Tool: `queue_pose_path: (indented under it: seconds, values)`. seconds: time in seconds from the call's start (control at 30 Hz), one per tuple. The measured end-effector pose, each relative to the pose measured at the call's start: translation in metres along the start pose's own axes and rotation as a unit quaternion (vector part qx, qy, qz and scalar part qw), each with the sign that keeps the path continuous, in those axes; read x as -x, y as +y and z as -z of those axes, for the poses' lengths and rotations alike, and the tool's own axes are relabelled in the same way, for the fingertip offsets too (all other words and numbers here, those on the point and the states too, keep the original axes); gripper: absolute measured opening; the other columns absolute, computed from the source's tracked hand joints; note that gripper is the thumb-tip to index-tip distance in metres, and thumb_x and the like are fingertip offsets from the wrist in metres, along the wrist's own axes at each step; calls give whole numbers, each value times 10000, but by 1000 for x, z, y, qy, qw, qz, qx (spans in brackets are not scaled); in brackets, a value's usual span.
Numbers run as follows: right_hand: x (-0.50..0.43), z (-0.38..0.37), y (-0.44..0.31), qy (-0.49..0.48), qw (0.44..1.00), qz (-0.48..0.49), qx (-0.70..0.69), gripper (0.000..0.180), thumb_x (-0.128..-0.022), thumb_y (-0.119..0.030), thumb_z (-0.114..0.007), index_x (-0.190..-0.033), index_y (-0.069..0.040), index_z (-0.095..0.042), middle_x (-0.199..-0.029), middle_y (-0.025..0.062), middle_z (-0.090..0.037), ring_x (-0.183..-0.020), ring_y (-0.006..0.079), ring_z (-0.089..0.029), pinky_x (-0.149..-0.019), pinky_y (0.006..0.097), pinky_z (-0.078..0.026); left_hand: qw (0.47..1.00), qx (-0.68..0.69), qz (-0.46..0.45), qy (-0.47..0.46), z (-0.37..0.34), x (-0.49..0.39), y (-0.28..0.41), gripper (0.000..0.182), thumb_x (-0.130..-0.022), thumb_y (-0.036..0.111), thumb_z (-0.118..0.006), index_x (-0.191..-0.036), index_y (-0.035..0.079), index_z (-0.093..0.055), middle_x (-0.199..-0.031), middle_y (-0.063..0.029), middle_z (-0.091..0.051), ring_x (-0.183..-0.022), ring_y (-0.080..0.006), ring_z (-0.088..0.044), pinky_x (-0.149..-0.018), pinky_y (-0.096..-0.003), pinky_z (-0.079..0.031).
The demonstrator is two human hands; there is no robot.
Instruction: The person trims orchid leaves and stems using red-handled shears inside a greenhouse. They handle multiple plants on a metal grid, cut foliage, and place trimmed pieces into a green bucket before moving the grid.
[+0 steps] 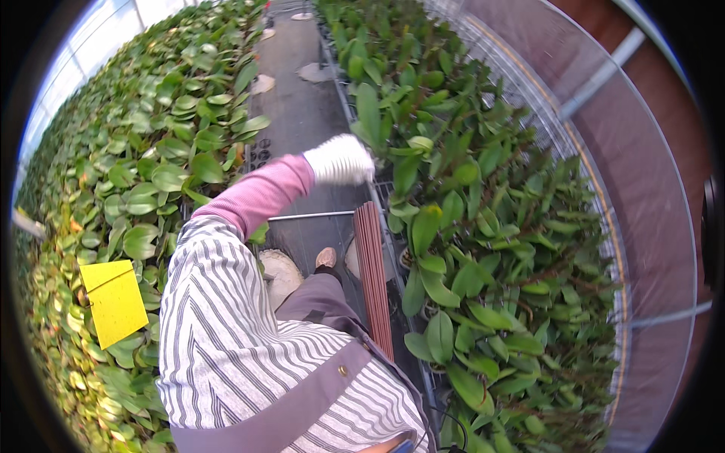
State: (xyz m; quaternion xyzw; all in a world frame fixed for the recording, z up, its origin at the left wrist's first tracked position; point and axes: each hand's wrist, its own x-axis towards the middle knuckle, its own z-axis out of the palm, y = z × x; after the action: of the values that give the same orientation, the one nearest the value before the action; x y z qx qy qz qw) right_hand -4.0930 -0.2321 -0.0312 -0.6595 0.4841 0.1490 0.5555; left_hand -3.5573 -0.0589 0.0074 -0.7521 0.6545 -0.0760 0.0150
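Note:
My left hand [341, 161] wears a white ribbed glove and reaches across the aisle to the edge of the right-hand plant bench. Motion blurs it, and its fingers are curled or turned away, so what it holds, if anything, cannot be made out. Just beyond the glove are broad green orchid leaves [368, 113]. My right hand is out of view. A bundle of thin reddish-brown stakes [374, 277] runs lengthwise beside my leg, along the bench's metal rail [397, 266]. The near end of the bundle passes behind my apron [283, 396].
Dense potted orchids [170, 178] fill the left bench, where a yellow sticky card [115, 303] stands. A white bar [311, 216] crosses the dark aisle floor [300, 124]. Pale round footings [280, 277] sit along the aisle. Translucent sheeting [640, 198] borders the right bench.

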Motion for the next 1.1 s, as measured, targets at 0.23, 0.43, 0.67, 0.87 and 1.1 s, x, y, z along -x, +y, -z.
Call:
queue_pose_path:
  seconds: [0.23, 0.43, 0.67, 0.87, 1.1]
  values:
    - [-148, -89, -213, -79, 994, 39, 64, 369, -732, -340, -727, -980, -74, -664, -748, 97, -672, -668, 220, -657, -605, 335, -540, 777, 180, 467, 382, 5, 192, -295, 169, -838, 86, -704, -954, 20, -599, -818, -46, -635, -739, -110, -574, -719, -252, -498]
    - [-238, -186, -390, -133, 984, 68, 101, 360, -731, -330, -725, -972, -70, -659, -743, 96, -668, -661, 218, -653, -599, 334, -536, 669, 291, 496, 471, -22, 287, -366, 181, -835, 21, -702, -988, 34, -605, -878, 16, -629, -827, -50, -578, -786, -210, -484]
    - [-323, -302, -569, -167, 974, 89, 121, 350, -731, -318, -722, -963, -65, -653, -737, 95, -662, -653, 215, -648, -593, 332, -531, 588, 345, 512, 522, -20, 305, -460, 203, -823, 21, -711, -1005, 35, -622, -880, -13, -648, -833, -77, -614, -791, -233, -522]
    - [-455, -412, -745, -195, 962, 92, 166, 341, -730, -308, -720, -955, -62, -648, -732, 94, -658, -645, 213, -643, -587, 330, -527, 571, 225, 601, 513, -77, 321, -621, 217, -797, 46, -732, -964, 35, -592, -844, 5, -604, -790, -70, -575, -754, -235, -500]
    - [-592, -510, -982, -196, 963, 91, 163, 331, -729, -296, -717, -945, -57, -643, -726, 93, -653, -637, 210, -638, -580, 329, -522, 583, 153, 682, 414, -107, 320, -840, 541, -615, 23, -822, -1062, 35, -516, -968, -61, -553, -891, -146, -533, -834, -281, -470]
